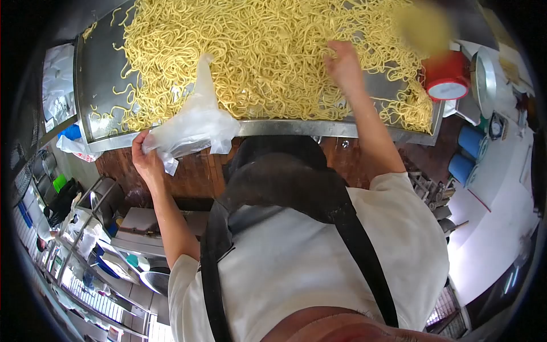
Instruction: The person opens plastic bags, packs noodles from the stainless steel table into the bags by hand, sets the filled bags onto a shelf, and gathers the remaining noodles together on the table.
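Note:
Yellow noodles lie in a thick, loose layer across a large metal tray. My left hand is at the tray's front edge, its fingers closed on the side of a translucent plastic bag. The bag hangs over the metal rim, and one pointed part of it reaches up over the noodles. Over the right part of the noodles is my right hand, its fingers bent and apart, with nothing seen between them.
To the right of the tray stands a red container, with blue stools below it. A blurred yellowish object shows at the upper right. White plastic bags lie left of the tray. A metal rack stands at lower left.

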Available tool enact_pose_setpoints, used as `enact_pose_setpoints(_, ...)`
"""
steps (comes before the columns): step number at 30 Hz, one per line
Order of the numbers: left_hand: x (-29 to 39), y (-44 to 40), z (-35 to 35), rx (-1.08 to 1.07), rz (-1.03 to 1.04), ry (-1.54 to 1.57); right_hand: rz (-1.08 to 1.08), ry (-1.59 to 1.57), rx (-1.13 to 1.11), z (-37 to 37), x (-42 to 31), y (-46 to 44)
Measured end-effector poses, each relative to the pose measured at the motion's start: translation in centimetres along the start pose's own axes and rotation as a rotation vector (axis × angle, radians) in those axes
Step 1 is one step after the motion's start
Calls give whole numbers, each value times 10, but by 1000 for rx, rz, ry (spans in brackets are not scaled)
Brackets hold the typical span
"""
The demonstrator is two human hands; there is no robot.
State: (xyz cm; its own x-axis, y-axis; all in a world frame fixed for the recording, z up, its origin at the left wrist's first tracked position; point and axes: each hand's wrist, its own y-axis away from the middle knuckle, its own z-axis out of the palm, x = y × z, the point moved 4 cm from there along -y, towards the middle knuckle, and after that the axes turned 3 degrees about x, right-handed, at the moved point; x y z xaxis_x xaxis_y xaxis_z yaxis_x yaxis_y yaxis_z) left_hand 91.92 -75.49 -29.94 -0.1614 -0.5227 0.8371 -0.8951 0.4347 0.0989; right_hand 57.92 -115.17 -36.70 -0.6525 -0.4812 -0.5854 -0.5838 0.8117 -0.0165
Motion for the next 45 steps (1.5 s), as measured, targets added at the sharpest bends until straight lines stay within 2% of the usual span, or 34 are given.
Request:
enact_pose_setpoints(1, 0, 0, 2, -9, 11, 12, -65, 24, -3, 9, -13, 9)
enact_pose_setpoints(3, -3, -2, 3, -19, 30, 6, -332, -17, -184, 53, -52, 36)
enact_pose_setpoints(5, -7, -5, 7, -21, 30, 33, -400, 190, -55, 89, -71, 53)
enact_pose_setpoints(8, 4, -10, 5, -9, 46, -86, -313, 198, -116, 108, -58, 49)
enact_pose_setpoints(11, 15, -6, 0, -8, 72, -103, -270, 68, -354, 60, -65, 42)
enact_pose_setpoints(14, -11, -12, 1, -24, 17, 38, 175, -388, -527, -13, -92, 24)
enact_pose_setpoints(17, 11, -8, 9, -36, 53, -30, 139, -479, -348, -70, -111, 12)
enact_pose_setpoints(19, 3, -10, 11, -22, 55, -42, 49, -486, -155, -104, -110, 1)
enact_pose_setpoints(21, 2, -12, 10, -11, 49, -47, 44, -527, 126, -140, -79, -16)
enact_pose_setpoints(22, 5, -11, 9, -9, 39, -47, -23, -246, 327, -166, -71, -23)
enact_pose_setpoints(24, 6, -10, 7, 0, 29, -40, -107, 228, 551, -189, -58, -27)
enact_pose_setpoints(25, 6, -9, 5, 12, 31, -30, -129, 416, 582, -186, -50, -27)
enact_pose_setpoints(27, 1, -9, 4, 22, 30, -7, -124, 566, 572, -149, -39, -13)
enact_pose_setpoints(28, -4, -7, 3, 20, 27, 9, -100, 527, 534, -111, -49, -2)
enact_pose_setpoints(29, -7, -5, 3, 20, 23, 22, -114, 188, 403, -76, -68, 6)
enact_pose_setpoints(30, -8, -3, 3, 18, 24, 5, -241, 63, 162, -24, -75, 10)
enact_pose_setpoints(31, -8, -2, 3, 16, 27, -12, -357, -106, 90, 25, -90, 21)
enact_pose_setpoints(32, -7, -2, 5, 13, 33, -28, -368, 111, -278, 85, -84, 28)
enact_pose_setpoints(34, 6, 0, 6, 16, 44, -59, -431, -73, -71, 111, -104, 46)
enact_pose_setpoints(39, 16, 1, -3, 32, 58, -59, -319, -268, -160, 111, -92, 34)
enact_pose_setpoints(42, 9, -1, -5, 52, 62, -53, -275, -353, -64, 36, -95, 10)
enact_pose_setpoints(44, 3, 0, -6, 48, 40, 1, -253, -241, 136, -24, -68, -13)
enact_pose_setpoints(45, 0, 0, -5, 41, 27, -2, -220, 79, 408, -63, -75, -20)
